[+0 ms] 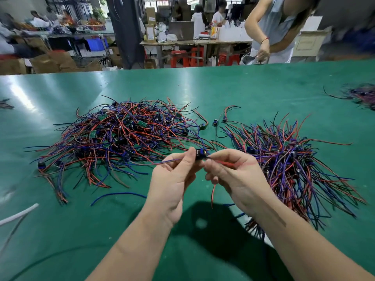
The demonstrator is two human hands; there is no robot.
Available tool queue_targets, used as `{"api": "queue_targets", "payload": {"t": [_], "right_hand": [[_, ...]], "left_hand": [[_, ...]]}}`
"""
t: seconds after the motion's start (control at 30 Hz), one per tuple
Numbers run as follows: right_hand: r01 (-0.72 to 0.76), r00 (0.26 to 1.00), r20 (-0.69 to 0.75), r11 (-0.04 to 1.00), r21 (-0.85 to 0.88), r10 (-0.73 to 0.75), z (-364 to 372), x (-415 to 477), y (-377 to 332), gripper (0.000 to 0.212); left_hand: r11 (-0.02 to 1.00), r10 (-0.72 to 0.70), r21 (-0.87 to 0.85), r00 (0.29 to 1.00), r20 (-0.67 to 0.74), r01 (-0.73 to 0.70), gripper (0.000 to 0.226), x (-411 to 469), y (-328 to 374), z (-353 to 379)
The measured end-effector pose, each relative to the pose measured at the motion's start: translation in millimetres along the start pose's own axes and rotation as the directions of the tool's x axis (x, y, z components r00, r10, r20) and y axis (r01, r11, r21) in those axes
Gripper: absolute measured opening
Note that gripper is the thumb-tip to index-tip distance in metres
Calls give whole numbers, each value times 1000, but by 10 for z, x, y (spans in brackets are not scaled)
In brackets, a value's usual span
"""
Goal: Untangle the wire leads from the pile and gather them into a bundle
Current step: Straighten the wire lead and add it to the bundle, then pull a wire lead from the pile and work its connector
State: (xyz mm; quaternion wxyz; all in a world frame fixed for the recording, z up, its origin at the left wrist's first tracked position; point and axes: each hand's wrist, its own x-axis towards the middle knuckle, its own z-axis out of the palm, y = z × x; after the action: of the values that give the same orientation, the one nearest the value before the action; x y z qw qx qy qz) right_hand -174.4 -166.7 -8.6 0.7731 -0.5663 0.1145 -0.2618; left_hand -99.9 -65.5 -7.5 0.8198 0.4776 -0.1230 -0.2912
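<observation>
A tangled pile (121,136) of red, blue and black wire leads with small green boards lies on the green table, left of centre. A more aligned heap of leads (290,165) lies to the right. Between them, my left hand (172,183) and my right hand (237,177) pinch one wire lead (200,154) by its small dark component, above the table. Its blue wire runs left past my left fingers; its red wire passes through my right hand and hangs below it.
The green table (203,88) stretches far back. Loose leads (217,120) lie between the piles, a single blue wire (117,194) near my left wrist. A white cable (18,214) lies at left. Another wire pile (363,94) sits far right. A person (272,29) stands across the table.
</observation>
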Motion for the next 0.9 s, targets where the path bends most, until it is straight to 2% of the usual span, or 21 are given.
{"api": "queue_targets", "payload": {"t": [0.07, 0.2, 0.27, 0.33, 0.37, 0.43, 0.53, 0.63, 0.67, 0.8, 0.9], "right_hand": [[-44, 992, -114, 994, 103, 56, -5, 28, -21, 2], [-87, 960, -238, 967, 239, 145, -60, 80, -101, 11], [-58, 958, -255, 961, 271, 130, -105, 100, -143, 4], [-71, 962, -237, 963, 261, 136, -143, 106, -199, 10], [-94, 964, -219, 965, 245, 150, -161, 105, -221, 14], [-121, 965, -199, 966, 229, 168, -181, 101, -240, 17], [-91, 970, -204, 978, 189, 130, -165, 107, -200, 13], [-61, 976, -200, 987, 152, 91, -114, 96, -102, 9], [-66, 975, -204, 989, 135, 93, -101, 90, -72, 8], [-99, 972, -203, 989, 106, 119, -107, 89, -11, 6], [-169, 978, -105, 981, 93, 178, -141, 87, -32, 9]], "left_hand": [[998, 36, 47, 999, 7, -36, 22, -34, -64, 30], [970, 135, 188, 984, 120, -156, 11, -96, -150, 73], [926, 142, 310, 959, 243, -216, 31, -119, -160, 65], [877, 101, 415, 937, 334, -242, 46, -145, -148, 57], [864, 81, 445, 938, 338, -235, 48, -146, -142, 56], [872, 55, 458, 964, 260, -174, 45, -122, -131, 47], [936, 6, 347, 986, 165, -64, 6, -118, -75, 63], [925, 55, 365, 989, 139, -103, 40, -110, -100, 39], [917, 76, 381, 990, 122, -117, 43, -114, -105, 44], [900, 84, 419, 991, 103, -119, 15, -80, -121, 25], [904, 39, 416, 988, 151, -99, 13, -50, -77, -14]]}}
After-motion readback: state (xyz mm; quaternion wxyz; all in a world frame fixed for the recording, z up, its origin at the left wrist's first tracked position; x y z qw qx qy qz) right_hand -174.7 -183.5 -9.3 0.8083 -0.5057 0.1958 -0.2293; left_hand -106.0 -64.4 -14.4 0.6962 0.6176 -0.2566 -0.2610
